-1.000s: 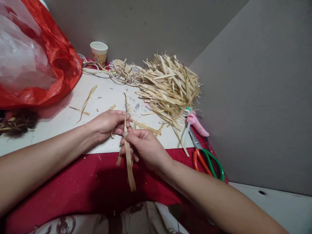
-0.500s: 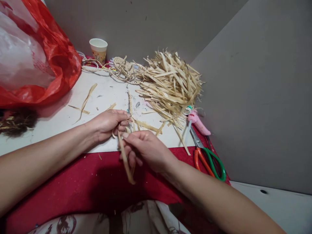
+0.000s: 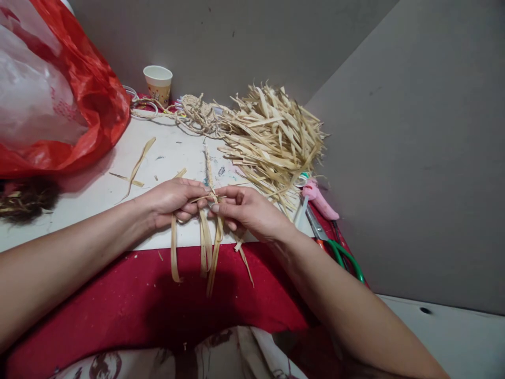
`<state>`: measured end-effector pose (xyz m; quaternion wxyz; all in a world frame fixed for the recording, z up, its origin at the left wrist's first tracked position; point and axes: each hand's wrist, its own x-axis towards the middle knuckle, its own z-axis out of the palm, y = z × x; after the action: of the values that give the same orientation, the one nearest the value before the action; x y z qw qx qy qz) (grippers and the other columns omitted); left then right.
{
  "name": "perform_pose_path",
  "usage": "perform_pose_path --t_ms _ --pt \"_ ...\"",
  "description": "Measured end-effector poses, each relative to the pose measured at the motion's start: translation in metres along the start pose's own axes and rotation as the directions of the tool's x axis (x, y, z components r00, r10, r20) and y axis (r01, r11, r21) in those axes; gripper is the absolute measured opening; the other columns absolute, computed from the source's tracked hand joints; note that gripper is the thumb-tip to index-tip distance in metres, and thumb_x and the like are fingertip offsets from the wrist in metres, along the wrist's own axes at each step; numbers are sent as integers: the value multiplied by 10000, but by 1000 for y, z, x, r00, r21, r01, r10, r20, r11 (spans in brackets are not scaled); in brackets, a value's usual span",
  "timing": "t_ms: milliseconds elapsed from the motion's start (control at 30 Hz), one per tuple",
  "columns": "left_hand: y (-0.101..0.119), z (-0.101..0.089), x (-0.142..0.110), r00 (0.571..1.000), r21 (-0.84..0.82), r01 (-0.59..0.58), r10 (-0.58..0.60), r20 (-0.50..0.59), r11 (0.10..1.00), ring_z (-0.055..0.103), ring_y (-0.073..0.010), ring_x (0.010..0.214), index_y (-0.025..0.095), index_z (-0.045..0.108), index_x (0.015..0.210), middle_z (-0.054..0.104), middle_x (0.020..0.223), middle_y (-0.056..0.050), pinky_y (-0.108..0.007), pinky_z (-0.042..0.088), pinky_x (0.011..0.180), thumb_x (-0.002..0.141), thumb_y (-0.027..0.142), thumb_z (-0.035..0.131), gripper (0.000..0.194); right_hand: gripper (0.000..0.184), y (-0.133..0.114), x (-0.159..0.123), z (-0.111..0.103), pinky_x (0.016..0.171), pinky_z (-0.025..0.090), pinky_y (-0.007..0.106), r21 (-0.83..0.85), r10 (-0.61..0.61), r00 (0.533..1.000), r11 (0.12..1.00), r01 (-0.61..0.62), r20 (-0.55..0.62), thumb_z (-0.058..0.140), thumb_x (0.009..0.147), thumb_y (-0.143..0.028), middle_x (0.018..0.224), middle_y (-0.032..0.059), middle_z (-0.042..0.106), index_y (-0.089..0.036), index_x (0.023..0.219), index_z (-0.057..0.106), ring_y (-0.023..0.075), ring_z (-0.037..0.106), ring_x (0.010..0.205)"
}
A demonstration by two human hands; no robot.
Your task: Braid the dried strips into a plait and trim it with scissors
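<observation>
A narrow braid (image 3: 209, 167) of dry straw-coloured leaf strips runs from between my hands toward the back of the white board. My left hand (image 3: 181, 199) pinches it at its near end, thumb on top. From the right, my right hand (image 3: 240, 208) closes thumb and fingers on the strips at the same spot. Several loose flat strips (image 3: 205, 245) hang down from the fingers over the board's front edge. One strip (image 3: 174, 252) dangles below my left hand, and a thinner one hangs under my right. The exact crossing of the strips is partly hidden by the fingertips.
A heap of dry strips (image 3: 280, 137) lies at the back right, beside coiled cord (image 3: 199, 113). Scissors (image 3: 335, 252) and a pink glue gun (image 3: 320, 200) lie right. A paper cup (image 3: 158, 84) stands behind; a red plastic bag (image 3: 106, 100) fills the left. Stray strips (image 3: 138, 166) lie on the board (image 3: 165, 152).
My right hand has moved up and slightly right, to the braid's near end beside my left fingertips. The strip it held before has left its grasp position; strips now hang spread apart.
</observation>
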<state>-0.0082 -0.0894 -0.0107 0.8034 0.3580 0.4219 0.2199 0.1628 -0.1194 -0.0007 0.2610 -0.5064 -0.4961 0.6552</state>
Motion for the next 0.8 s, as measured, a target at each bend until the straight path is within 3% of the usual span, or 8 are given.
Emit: perform_pose_path --t_ms 100,267,533,700,800 --pt "0 -1 0 1000 -5 5 -5 2 1000 206 13 317 119 552 592 433 490 23 -123 105 305 827 125 525 237 211 3 3 -4 361 243 178 -42 -19 999 999 20 40 648 742 -330 602 -28 598 -137 816 608 30 358 371" --pt "-1 0 0 1000 22 -5 6 -29 1000 230 9 314 117 559 576 443 480 19 -129 118 300 819 144 557 244 258 8 4 -9 391 231 176 -130 -75 996 988 80 45 636 774 -398 506 -79 422 -143 766 604 41 317 422" --pt "-1 -2 1 999 48 -22 24 -24 999 216 10 324 118 584 606 443 491 18 -136 105 314 837 160 537 239 212 4 6 -12 361 205 178 -170 -46 992 983 66 118 566 827 -360 555 -66 473 -149 820 589 33 291 386" --pt "-1 -2 1 999 57 -30 32 -39 998 210 0 326 125 555 561 408 457 25 -141 111 315 837 155 523 279 312 0 8 -8 357 190 179 -179 -33 993 982 54 115 663 760 -454 487 -97 374 -157 764 568 33 276 380" --pt "0 0 0 997 84 -45 49 -57 996 231 1 330 123 560 568 487 507 -1 -148 127 313 832 141 516 268 400 1 11 -7 356 151 188 -180 -50 994 981 66 96 612 781 -537 464 -98 335 -155 679 546 26 218 371"
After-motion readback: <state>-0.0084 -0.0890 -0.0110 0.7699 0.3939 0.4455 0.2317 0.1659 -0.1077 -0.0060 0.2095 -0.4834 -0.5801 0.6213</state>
